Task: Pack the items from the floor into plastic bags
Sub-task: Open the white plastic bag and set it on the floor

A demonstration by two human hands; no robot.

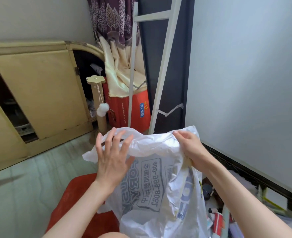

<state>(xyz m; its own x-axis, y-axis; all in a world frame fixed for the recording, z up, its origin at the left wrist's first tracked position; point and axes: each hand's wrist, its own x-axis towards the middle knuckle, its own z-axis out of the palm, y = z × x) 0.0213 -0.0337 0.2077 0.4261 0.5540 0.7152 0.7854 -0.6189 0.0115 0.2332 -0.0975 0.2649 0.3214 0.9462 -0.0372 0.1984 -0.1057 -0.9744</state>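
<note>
Lower right clutter: a jumble of small items [217,219] lies on the floor at the lower right edge, partly hidden behind the bag; a dark round container and some red and white packets show, the rest too blurred to name.
Red cloth: a red fabric piece [76,201] sits low in the frame under the left forearm.
Plastic bag: a white printed plastic bag [152,182] hangs in the centre of the frame, held up between both hands, its top edge bunched and its mouth not yet spread.
Left hand: the left hand [112,160] has fingers spread and straight, lying flat on the bag's upper left edge, gripping nothing.
Right hand: the right hand [188,145] is curled round the bunched top right of the bag, clamped on the film.
Handling: the bag looks thin, light, limp and slippery; it will likely collapse unless held by the rim or handle loops, one at each side.
Floor: pale tiled floor [21,194] fills the lower left.
Mid frame: a cardboard scratching post with a white pom-pom [102,109] stands beside an orange carton [135,109].
Left: a tan cabinet [38,93] with an open door.
Far: a white metal frame [160,66] leans by a purple patterned curtain [111,16].
</note>
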